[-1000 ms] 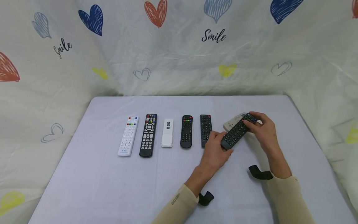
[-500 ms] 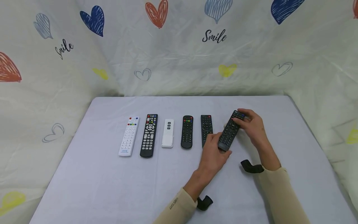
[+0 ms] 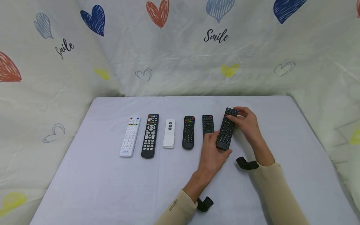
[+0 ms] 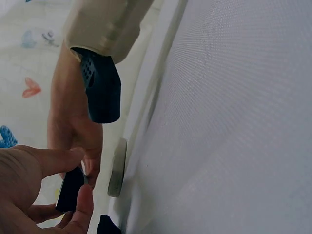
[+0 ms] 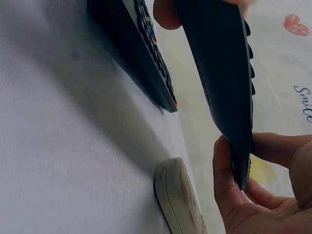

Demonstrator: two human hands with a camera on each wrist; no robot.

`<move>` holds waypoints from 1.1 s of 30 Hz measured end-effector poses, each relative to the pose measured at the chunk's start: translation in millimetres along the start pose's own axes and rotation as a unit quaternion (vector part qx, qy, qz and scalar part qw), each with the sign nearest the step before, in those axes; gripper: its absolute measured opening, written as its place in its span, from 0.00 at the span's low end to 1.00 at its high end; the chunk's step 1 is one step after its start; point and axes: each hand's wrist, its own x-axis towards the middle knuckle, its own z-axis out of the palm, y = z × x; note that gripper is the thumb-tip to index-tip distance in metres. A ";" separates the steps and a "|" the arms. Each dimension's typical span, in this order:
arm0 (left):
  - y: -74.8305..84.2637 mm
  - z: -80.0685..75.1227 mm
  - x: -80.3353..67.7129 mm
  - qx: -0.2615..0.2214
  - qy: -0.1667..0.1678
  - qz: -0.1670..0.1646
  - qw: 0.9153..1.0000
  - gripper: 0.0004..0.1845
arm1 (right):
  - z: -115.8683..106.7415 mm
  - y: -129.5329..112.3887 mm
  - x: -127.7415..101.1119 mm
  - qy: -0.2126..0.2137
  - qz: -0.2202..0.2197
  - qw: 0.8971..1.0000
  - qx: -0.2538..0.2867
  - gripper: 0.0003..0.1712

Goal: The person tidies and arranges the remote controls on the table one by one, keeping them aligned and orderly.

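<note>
Both hands hold a black remote control [image 3: 226,129] raised over the right part of the table, its buttons facing up. My left hand [image 3: 212,156] grips its lower end, and the fingers of my right hand [image 3: 247,125] pinch its upper end. In the right wrist view the remote's smooth back shows, clear of the cloth. Just left of it lies another black remote [image 3: 208,122], its lower end hidden behind my left hand. A pale beige remote [image 5: 178,195] rests on the table beneath; the held remote and right hand hide it in the head view.
Further left lie a black remote with a rounded end [image 3: 188,132], a small white remote [image 3: 168,134], a long black remote [image 3: 150,136] and a white remote [image 3: 130,137], spaced in a row. A white cloth covers the table [image 3: 112,187]. Printed curtain [image 3: 180,56] hangs behind.
Both hands keep their hold while the black remote swings from a diagonal slant to nearly upright in view. The right hand has moved left and away, and the beige remote has become hidden.
</note>
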 end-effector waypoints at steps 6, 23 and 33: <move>-2.0 -3.4 -0.9 -0.012 0.016 -0.011 1.000 0.44 | 12.2 -3.8 1.6 -0.008 0.014 1.000 -0.001 0.39; 0.7 0.1 0.8 0.027 0.021 -0.017 0.999 0.42 | 20.8 -3.9 6.8 -0.043 0.036 0.998 -0.006 0.37; 8.6 10.6 -0.1 0.023 0.003 -0.033 0.999 0.42 | 6.1 -4.3 5.3 -0.044 0.040 0.998 -0.036 0.37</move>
